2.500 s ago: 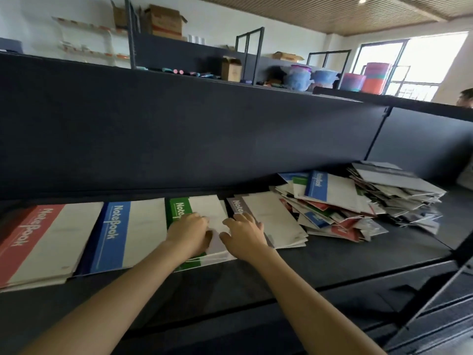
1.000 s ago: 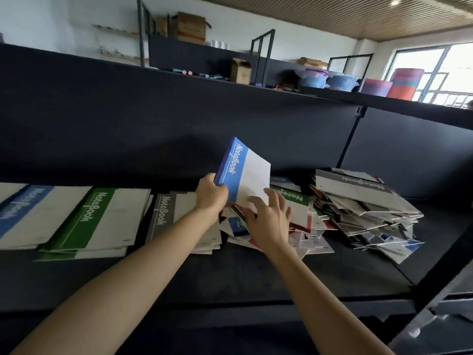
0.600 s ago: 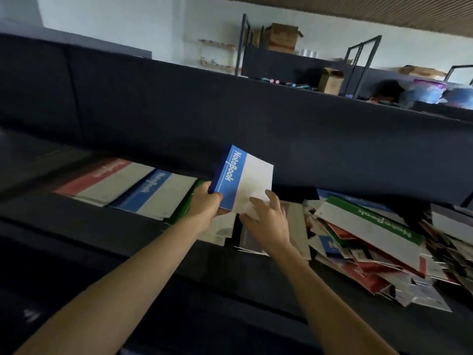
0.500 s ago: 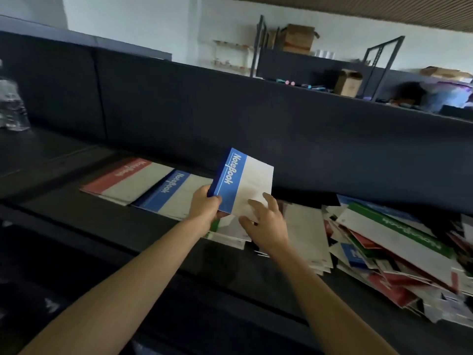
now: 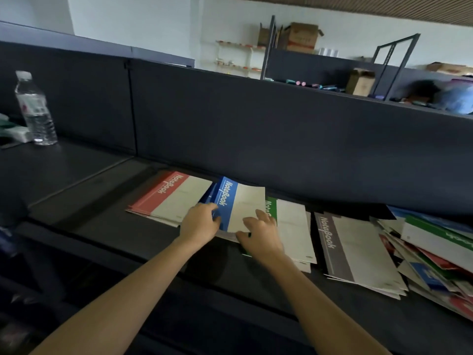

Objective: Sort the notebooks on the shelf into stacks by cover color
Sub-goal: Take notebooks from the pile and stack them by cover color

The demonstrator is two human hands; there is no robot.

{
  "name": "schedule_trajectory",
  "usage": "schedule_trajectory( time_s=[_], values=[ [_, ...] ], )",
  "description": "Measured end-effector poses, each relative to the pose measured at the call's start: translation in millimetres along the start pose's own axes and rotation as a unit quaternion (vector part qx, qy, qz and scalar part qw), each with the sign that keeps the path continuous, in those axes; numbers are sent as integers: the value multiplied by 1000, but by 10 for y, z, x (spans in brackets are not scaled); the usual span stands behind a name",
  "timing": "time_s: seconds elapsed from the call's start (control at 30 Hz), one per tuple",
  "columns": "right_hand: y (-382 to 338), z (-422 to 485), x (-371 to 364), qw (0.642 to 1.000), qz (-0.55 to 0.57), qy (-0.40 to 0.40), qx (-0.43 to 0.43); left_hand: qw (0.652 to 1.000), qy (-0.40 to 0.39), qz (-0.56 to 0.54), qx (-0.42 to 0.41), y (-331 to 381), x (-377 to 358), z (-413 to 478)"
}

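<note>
A blue-spined notebook (image 5: 239, 202) lies low over the blue stack, its near edge between my hands. My left hand (image 5: 199, 225) grips its blue spine edge, thumb on the cover. My right hand (image 5: 261, 235) holds the near right corner, fingers curled at the white cover. Left of it sits the red stack (image 5: 170, 197). To the right lie the green stack (image 5: 291, 226) and the grey stack (image 5: 355, 248). An unsorted heap of notebooks (image 5: 440, 254) fills the far right of the dark shelf (image 5: 107, 208).
A water bottle (image 5: 35, 110) stands on the shelf section at far left, beside a white and green object (image 5: 11, 129). The dark back panel (image 5: 281, 139) rises close behind the stacks. Boxes and clutter sit on racks beyond it.
Both hands lifted a blue notebook from the heap, carried it left, and lowered it onto the blue stack. My view swung left with it, bringing the water bottle into sight.
</note>
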State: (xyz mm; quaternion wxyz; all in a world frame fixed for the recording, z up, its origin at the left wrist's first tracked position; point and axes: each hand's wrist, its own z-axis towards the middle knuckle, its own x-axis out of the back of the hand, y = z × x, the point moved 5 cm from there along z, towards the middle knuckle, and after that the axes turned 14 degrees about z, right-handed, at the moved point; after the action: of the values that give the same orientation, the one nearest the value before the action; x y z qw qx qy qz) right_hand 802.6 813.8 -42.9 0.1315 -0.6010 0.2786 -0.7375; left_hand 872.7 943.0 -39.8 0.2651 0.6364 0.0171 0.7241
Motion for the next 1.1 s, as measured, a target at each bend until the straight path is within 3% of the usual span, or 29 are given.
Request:
schedule_trajectory(
  time_s=[0.23, 0.4, 0.53, 0.77, 1.1],
  values=[
    [-180, 166, -268, 999, -29, 13, -23, 987, -4, 137, -89, -272, -14, 180],
    [-127, 191, -405, 995, -64, -31, -73, 960, -43, 246, -128, -315, -121, 169],
    [-156, 192, -412, 993, -61, -43, -86, 960, -48, 241, -133, -221, -117, 157],
    [-65, 61, -193, 994, -56, 10, -97, 961, -34, 196, -193, 110, -144, 191],
    [792, -519, 760, 978, -65, 115, -161, 947, -37, 118, -295, 1418, -493, -94]
  ],
)
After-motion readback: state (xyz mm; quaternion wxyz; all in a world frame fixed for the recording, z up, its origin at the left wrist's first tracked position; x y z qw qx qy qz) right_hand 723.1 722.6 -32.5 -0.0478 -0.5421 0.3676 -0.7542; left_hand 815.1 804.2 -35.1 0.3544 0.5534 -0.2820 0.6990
